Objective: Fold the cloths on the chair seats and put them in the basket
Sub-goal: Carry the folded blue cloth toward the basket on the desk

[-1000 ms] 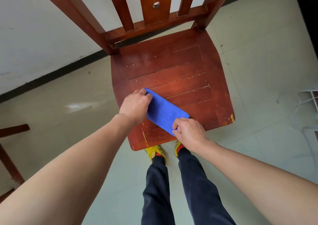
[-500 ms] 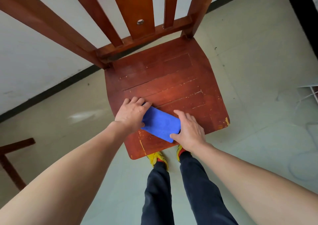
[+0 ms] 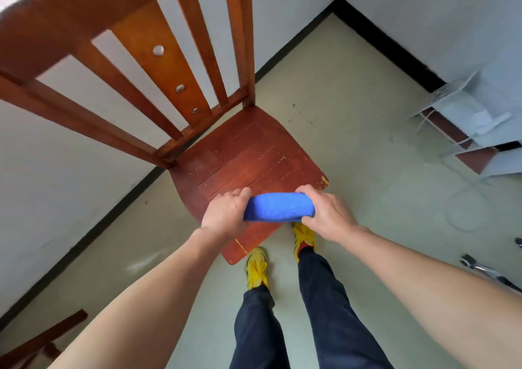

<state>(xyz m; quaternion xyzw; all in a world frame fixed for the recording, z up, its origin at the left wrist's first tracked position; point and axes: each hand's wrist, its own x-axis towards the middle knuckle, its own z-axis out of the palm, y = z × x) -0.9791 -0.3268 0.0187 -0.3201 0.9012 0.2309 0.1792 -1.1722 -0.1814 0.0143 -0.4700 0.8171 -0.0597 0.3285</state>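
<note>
A folded blue cloth is held just above the front edge of the brown wooden chair seat. My left hand grips its left end with fingers curled over the top. My right hand grips its right end the same way. The cloth is a short thick bundle between the two hands. No basket is in view.
The chair's slatted back rises toward the camera at the upper left. A white wire-framed stand is at the right by the wall. Part of another wooden chair shows at the lower left. My feet stand right before the seat.
The cloth lay flat on the seat under my hands; both hands have now gripped its ends and lifted it off the front of the seat. The camera has swung right and back.
</note>
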